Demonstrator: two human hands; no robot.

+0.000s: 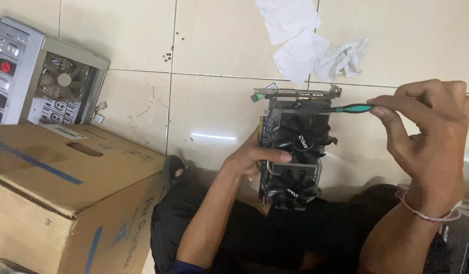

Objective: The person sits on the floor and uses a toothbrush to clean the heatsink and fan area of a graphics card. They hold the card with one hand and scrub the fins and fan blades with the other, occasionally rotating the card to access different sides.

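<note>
My left hand [255,155] grips the left edge of a black graphics card [294,152] with two round fans, held upright over my lap. Its metal bracket [298,93] is at the top. My right hand [427,132] pinches a thin tool with a green and black handle [346,108]. The tool lies sideways, and its tip rests on the card's upper part, just under the bracket.
A cardboard box [57,187] stands at the left, with a grey computer case [41,76] behind it. White tissues and a crumpled cloth [315,45] lie on the tiled floor [214,45] beyond the card. Small dark specks [168,53] dot the floor. My legs in dark trousers [275,233] fill the bottom.
</note>
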